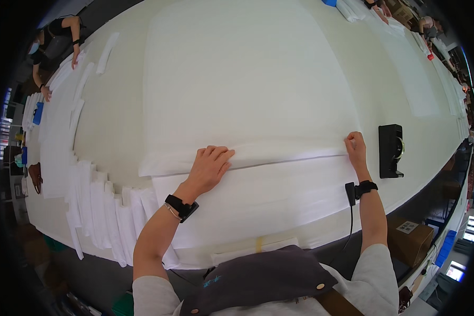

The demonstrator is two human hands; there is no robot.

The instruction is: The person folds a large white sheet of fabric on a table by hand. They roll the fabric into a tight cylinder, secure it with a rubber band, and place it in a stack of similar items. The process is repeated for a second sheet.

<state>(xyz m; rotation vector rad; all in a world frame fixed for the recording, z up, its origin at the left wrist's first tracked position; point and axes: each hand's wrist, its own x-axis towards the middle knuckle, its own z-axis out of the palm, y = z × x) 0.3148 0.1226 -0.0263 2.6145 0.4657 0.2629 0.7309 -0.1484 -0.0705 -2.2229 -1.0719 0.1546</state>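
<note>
A large white sheet (249,83) of thin material lies across the table in front of me. Its near edge is raised or folded, with a dark gap along it above another white layer (260,197). My left hand (210,168) rests palm down on this edge, left of the middle, its fingers spread a little. At the right end of the same edge, my right hand (356,148) pinches the sheet between thumb and curled fingers. A black tape dispenser (389,152) stands to the right of that hand.
Several white rolls (110,217) lie side by side at left, over the near table edge. A person (57,43) handles white sheets at far left. Another person's hand (383,15) is at upper right. A cardboard box (410,241) sits below the table's right edge.
</note>
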